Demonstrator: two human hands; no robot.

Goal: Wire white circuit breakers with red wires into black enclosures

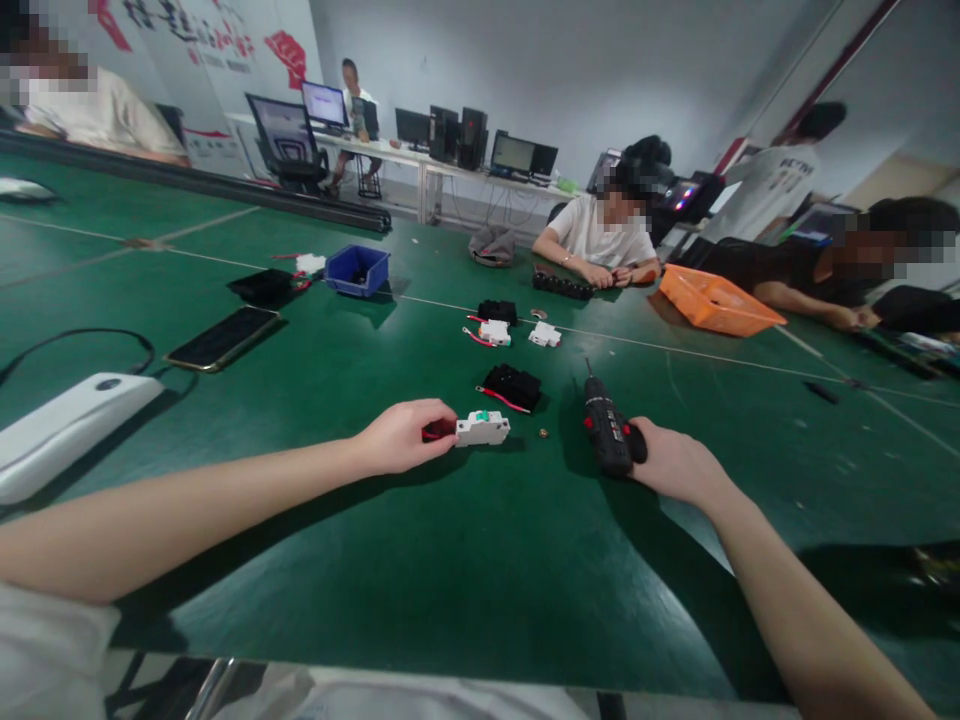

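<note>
Between the fingers of my left hand (409, 437) is a white circuit breaker (484, 430) with a green part on its top, held near the table. Something red shows inside that hand's grip. My right hand (679, 460) is wrapped round the handle of a black cordless drill (606, 425), whose bit points away from me. Just beyond the breaker lies a black part with a red wire (511, 388). A small brass-coloured piece (544, 433) sits between the breaker and the drill. Farther back are a breaker with a red wire (493, 333) and another white breaker (545, 334).
On the green table (420, 580), a phone (223, 338), a blue bin (358, 271) and a white device with a cable (75, 430) stand to the left. An orange bin (720, 300) is at the back right. Other people sit across the table.
</note>
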